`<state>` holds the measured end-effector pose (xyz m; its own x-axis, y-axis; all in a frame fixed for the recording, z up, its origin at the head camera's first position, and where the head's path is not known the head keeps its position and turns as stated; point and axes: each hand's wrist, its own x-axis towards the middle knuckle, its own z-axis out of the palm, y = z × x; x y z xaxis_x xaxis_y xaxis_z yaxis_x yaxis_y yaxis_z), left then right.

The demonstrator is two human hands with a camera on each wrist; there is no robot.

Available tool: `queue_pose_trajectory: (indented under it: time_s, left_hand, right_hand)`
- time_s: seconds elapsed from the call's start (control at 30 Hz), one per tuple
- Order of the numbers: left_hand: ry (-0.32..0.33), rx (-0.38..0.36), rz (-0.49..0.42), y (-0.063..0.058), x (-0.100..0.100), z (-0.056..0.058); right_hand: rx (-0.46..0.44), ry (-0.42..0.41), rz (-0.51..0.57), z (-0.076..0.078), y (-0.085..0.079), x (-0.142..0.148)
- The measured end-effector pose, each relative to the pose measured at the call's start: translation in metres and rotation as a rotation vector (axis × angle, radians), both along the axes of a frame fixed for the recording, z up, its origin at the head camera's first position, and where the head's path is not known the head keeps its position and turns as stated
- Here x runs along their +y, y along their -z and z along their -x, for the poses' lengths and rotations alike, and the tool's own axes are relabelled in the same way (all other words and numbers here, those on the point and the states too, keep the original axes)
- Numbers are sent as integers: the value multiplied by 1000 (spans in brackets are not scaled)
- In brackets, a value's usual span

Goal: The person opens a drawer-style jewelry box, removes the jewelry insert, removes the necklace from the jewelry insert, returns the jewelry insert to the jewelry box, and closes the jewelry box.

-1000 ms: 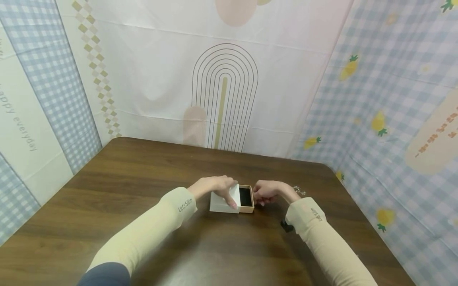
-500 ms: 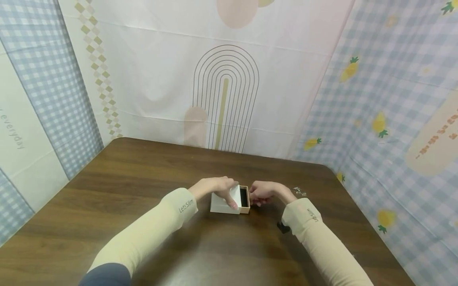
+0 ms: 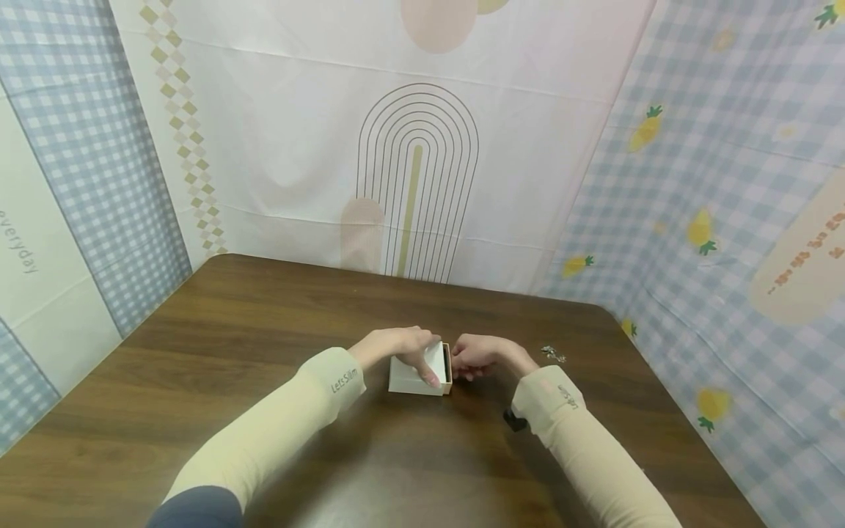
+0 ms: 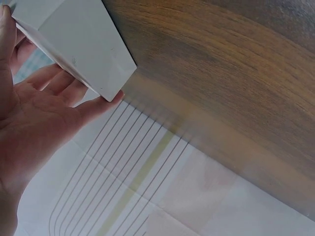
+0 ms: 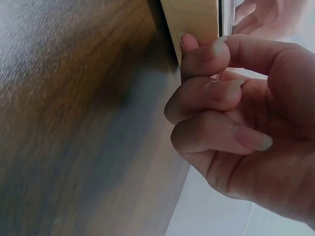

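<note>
A white slide-out box sleeve (image 3: 412,378) lies on the wooden table. Its tan inner drawer (image 3: 449,385), dark inside, shows only as a narrow strip at the right end. My left hand (image 3: 411,346) grips the sleeve from above, thumb on the near side; the left wrist view shows the fingers along the sleeve's (image 4: 83,46) edge. At the drawer's outer end is my right hand (image 3: 477,356), fingers curled. In the right wrist view its fingertips meet the tan drawer wall (image 5: 194,19), seeming to pinch its edge; the exact contact is partly hidden.
A small heap of shiny metallic pieces (image 3: 553,355) lies right of the right hand. A black object (image 3: 515,421) sits under the right wrist by the sleeve cuff. Patterned cloths (image 3: 297,147) hang along the table's (image 3: 264,308) back and sides.
My right hand has moved left along with the drawer, which has slid further into the white sleeve. My left hand has stayed in place on the sleeve.
</note>
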<state>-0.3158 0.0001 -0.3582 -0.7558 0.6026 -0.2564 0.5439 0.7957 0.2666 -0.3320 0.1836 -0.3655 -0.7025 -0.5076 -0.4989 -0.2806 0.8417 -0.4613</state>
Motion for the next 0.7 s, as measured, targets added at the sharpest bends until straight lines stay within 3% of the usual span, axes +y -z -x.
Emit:
queue_pose_trajectory:
  time_s: [0.53, 0.7]
  left_hand:
    - [17, 4, 9, 2, 2, 0]
    - [10, -16, 16, 2, 2, 0]
  right_hand:
    - [2, 22, 39, -3, 3, -4]
    - [86, 93, 69, -5, -5, -1]
